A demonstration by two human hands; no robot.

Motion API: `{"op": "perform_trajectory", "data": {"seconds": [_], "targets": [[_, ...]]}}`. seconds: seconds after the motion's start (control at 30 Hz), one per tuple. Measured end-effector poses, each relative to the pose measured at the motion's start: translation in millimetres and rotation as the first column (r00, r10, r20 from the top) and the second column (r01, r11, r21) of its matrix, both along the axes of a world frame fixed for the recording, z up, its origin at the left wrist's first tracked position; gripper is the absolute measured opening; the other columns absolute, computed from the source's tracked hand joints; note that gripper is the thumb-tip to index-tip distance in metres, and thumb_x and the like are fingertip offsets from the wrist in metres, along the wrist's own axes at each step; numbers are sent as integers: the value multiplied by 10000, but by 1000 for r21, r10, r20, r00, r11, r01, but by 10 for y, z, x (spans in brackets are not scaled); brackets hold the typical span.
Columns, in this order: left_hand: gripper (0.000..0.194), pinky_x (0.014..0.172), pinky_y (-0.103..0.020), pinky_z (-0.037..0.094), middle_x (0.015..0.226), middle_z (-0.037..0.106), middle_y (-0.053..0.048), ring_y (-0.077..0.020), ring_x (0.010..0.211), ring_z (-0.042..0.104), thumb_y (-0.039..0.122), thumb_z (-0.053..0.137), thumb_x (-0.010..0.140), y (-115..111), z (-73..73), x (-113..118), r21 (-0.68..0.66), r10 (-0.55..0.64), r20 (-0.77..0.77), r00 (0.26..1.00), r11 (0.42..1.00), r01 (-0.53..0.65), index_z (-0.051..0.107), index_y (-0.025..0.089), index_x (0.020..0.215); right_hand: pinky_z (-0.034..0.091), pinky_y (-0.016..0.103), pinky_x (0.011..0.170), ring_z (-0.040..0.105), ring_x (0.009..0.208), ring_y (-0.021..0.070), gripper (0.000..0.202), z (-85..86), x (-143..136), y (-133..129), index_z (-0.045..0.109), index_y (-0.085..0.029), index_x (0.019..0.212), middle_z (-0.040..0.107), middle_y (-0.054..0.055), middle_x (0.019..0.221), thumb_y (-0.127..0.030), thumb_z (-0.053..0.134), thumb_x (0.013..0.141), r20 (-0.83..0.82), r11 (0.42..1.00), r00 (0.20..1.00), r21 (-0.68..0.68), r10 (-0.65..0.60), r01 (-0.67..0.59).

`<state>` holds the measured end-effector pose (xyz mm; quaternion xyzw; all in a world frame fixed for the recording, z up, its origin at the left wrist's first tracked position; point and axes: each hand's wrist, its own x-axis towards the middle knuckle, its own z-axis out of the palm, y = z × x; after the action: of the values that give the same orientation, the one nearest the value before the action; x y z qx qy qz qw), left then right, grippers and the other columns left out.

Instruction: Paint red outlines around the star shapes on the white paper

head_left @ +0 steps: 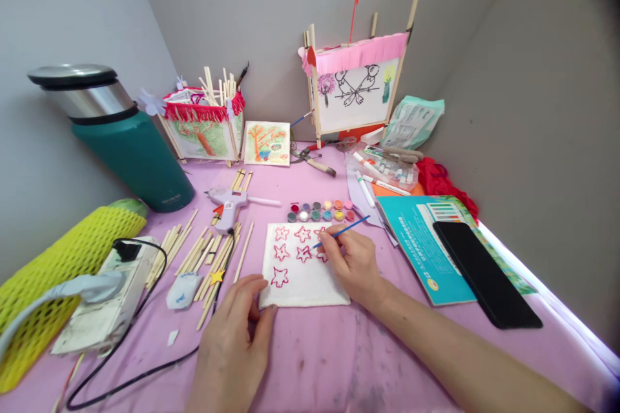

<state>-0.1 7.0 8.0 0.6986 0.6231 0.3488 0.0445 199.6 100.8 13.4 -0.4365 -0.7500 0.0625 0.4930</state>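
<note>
A square white canvas panel (310, 290) lies flat on the table, with rows of red star outlines across it. My right hand (356, 264) pinches a thin blue paintbrush (351, 226), its tip over the stars in the middle row. Fingers apart, my left hand (242, 332) rests at the panel's lower left corner, with fingertips and thumb touching its edge. Just behind the panel stand two rows of small paint pots (316, 214) in several colours. Part of the panel's right side is hidden under my right hand.
Left are a hot glue gun (230, 203), wooden sticks (194, 251), a power strip (111, 297) with cables and a tall teal bottle (130, 148). Right, a black phone (487, 274) lies on a blue booklet (416, 245). Behind stand a decorated stick box (201, 132) and a hanging paper lantern (358, 90).
</note>
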Motion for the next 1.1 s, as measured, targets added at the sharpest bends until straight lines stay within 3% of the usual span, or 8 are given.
{"op": "perform_trajectory", "data": {"seconds": [1.1], "targets": [[224,626,-280,503,941,635,-45,-150,690,609,298,490,838,3,7,-1,-3,9,18,1000,1000,-8,570,223,1033,464,265,585,612,577,133,223,1,7,-11,574,-191,700,665,23,660,-230,508,910,-29,1000,1000,12,-4,5]]}}
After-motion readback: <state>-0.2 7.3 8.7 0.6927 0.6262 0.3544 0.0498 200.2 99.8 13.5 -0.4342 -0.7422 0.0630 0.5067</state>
